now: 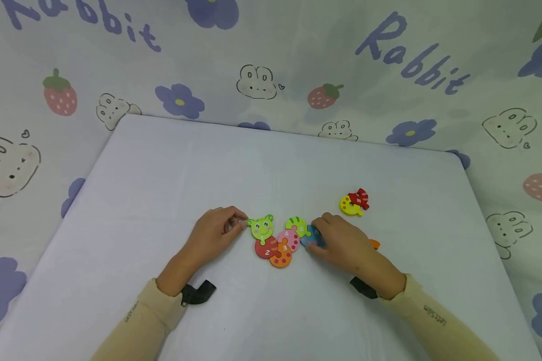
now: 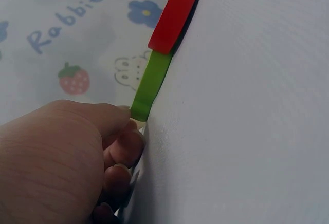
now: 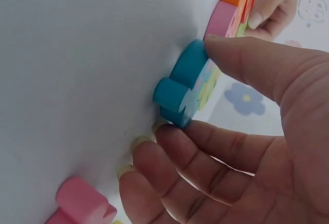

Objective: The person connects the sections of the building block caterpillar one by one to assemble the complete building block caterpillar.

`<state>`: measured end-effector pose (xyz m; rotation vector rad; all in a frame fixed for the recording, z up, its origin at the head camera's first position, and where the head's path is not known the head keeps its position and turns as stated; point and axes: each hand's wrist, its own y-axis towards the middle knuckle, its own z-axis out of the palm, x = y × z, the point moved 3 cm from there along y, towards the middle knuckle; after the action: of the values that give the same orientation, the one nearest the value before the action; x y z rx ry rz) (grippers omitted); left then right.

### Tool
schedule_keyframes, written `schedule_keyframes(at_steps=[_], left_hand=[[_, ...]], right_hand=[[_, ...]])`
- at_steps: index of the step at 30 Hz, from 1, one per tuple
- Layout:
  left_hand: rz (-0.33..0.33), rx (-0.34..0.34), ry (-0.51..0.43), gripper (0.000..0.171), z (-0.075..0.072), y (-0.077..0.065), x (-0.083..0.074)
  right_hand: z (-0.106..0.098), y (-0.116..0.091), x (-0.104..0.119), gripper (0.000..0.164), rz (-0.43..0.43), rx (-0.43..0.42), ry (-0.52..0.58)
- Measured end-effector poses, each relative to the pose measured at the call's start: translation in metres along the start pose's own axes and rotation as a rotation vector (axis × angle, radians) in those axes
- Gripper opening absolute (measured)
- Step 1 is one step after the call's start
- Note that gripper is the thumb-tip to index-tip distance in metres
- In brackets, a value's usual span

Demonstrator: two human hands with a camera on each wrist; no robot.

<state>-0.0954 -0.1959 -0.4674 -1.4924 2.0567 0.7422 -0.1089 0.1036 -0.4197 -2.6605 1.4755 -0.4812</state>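
Observation:
A curved chain of wooden caterpillar puzzle pieces lies on the white table. At its left end is the green smiling head piece [image 1: 262, 229], whose left edge my left hand [image 1: 213, 233] pinches between thumb and forefinger. Red piece 2 [image 1: 264, 248], orange piece 3 [image 1: 280, 259], pink piece 4 [image 1: 290, 240] and light green piece 5 [image 1: 294, 223] follow, linked together. My right hand [image 1: 350, 245] grips the blue piece [image 3: 189, 72] at the chain's right end, thumb on one side and fingers on the other. The hand partly covers this piece in the head view.
Beyond my right hand lie a yellow piece [image 1: 349, 206] and a red piece [image 1: 360, 199], touching. An orange piece [image 1: 375, 244] shows partly behind the right wrist. In the right wrist view, a pink piece [image 3: 85, 201] lies near the fingers. Rabbit-print cloth [image 1: 284, 50] hangs behind the table.

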Motion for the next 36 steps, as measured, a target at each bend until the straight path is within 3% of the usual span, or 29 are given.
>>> schedule_keyframes(at_steps=[26,32,36], left_hand=[[-0.031,0.002,-0.002,0.032,0.0,0.001,-0.002],[-0.047,0.021,0.033,0.032,0.003,0.001,-0.001],[-0.037,0.023,0.042,0.03,0.004,0.001,-0.001]], right_hand=[[0.01,-0.002,0.009,0.057,0.049,-0.081,-0.03],[0.002,-0.007,-0.003,0.053,0.008,-0.068,0.052],[-0.006,-0.021,-0.023,0.042,0.009,-0.13,0.112]])
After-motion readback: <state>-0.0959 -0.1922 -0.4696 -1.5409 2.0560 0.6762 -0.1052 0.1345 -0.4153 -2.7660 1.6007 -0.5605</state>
